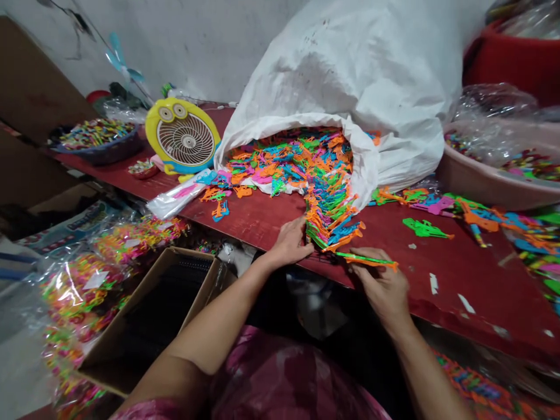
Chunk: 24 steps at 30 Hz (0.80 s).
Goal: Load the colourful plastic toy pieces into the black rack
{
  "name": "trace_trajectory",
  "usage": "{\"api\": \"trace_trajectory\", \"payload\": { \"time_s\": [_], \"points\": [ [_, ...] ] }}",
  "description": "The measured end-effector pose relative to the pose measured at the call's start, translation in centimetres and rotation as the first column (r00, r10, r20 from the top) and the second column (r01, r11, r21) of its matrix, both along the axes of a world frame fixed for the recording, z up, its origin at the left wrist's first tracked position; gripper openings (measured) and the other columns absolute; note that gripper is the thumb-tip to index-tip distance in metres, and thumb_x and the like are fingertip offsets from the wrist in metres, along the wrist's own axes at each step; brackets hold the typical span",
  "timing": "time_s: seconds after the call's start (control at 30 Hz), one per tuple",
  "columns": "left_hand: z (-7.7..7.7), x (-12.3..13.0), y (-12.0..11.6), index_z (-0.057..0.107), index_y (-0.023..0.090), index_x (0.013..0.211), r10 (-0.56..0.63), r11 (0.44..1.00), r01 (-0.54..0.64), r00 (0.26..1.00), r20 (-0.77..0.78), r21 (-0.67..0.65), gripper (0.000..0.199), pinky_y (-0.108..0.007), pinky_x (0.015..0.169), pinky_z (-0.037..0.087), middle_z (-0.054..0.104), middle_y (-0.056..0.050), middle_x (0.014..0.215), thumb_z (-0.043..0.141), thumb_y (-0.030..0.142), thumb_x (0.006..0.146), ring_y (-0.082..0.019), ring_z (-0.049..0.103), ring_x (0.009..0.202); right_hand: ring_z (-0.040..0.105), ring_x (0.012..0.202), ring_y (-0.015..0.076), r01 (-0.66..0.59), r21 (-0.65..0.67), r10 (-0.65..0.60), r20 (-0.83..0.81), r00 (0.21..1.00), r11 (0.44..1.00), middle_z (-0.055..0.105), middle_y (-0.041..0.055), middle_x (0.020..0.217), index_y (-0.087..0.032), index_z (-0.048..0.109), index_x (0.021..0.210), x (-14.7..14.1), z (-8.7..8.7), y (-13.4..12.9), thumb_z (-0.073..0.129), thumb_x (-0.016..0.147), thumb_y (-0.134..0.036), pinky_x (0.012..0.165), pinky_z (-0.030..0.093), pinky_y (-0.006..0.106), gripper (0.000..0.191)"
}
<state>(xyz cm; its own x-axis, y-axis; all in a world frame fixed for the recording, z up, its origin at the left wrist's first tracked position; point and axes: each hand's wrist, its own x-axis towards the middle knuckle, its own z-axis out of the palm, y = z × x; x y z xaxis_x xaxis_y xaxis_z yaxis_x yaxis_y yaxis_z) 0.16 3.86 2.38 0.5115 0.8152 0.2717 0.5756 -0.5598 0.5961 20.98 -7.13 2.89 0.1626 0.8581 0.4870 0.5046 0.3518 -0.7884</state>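
A tight row of flat plastic toy pieces (pixel 330 213) in orange, green, blue and pink runs from the mouth of a white sack (pixel 363 76) to the red table's front edge. My left hand (pixel 291 242) grips the near left end of this row, thumb toward the edge; its fingertips are partly hidden. Right of the row, my right hand (pixel 385 286) is closed on a green and orange plastic toy piece (pixel 367 259), held almost level over the edge. More loose pieces (pixel 284 160) fill the sack's opening. A single green piece (pixel 426 228) lies farther right.
A yellow fan (pixel 186 137) and a clear plastic bag (pixel 179 192) stand left of the sack. A blue basin (pixel 105 149) is at far left, a pink basin (pixel 494 175) at right. Below the table sit a cardboard box (pixel 201 291) and bagged colourful pieces (pixel 70 286).
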Motion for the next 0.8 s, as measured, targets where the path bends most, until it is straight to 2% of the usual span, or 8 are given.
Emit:
{"api": "trace_trajectory", "payload": {
  "time_s": [0.3, 0.5, 0.67, 0.8],
  "points": [
    [0.5, 0.0, -0.2, 0.053, 0.018, 0.122, 0.013, 0.999, -0.013, 1.000, 0.001, -0.033, 0.049, -0.042, 0.100, 0.043, 0.060, -0.012, 0.126, 0.060, 0.031, 0.075, -0.030, 0.056, 0.115, 0.064, 0.096, 0.0237, -0.101, 0.021, 0.098, 0.105, 0.990, 0.995, 0.068, 0.0071, 0.104, -0.028, 0.069, 0.108, -0.1, 0.3, -0.1, 0.061, 0.088, -0.025, 0.086, 0.052, 0.041, 0.022],
    [0.3, -0.1, 0.0, 0.047, 0.017, 0.133, 0.012, 0.997, -0.010, 1.000, 0.029, -0.078, 0.063, -0.046, 0.106, 0.039, 0.055, -0.015, 0.135, 0.060, 0.034, 0.073, -0.032, 0.051, 0.124, 0.062, 0.099, 0.0231, -0.124, 0.026, 0.119, 0.158, 0.980, 0.992, 0.066, 0.0077, 0.106, -0.026, 0.066, 0.111, -0.7, 0.3, 0.4, 0.059, 0.089, -0.024, 0.088, 0.050, 0.040, 0.023],
    [0.0, -0.2, 0.0, 0.042, 0.018, 0.138, 0.003, 0.996, 0.001, 0.999, 0.052, -0.084, 0.070, -0.046, 0.109, 0.035, 0.051, -0.015, 0.141, 0.059, 0.034, 0.072, -0.032, 0.047, 0.130, 0.063, 0.093, 0.0216, -0.016, 0.007, 0.015, 0.177, 0.984, 1.000, 0.066, 0.0066, 0.099, -0.022, 0.064, 0.103, -1.0, -1.1, 1.0, 0.061, 0.090, -0.030, 0.085, 0.049, 0.038, 0.016],
    [0.0, -0.2, -0.1, 0.040, 0.018, 0.140, 0.001, 0.995, 0.004, 0.999, 0.050, -0.097, 0.072, -0.048, 0.110, 0.033, 0.049, -0.015, 0.143, 0.060, 0.035, 0.073, -0.033, 0.045, 0.132, 0.063, 0.084, 0.0203, 0.058, 0.021, -0.062, 0.336, 0.940, 0.998, 0.066, 0.0061, 0.089, -0.019, 0.065, 0.094, -1.3, -1.4, 1.0, 0.060, 0.091, -0.035, 0.078, 0.048, 0.033, 0.017]
  ]
}}
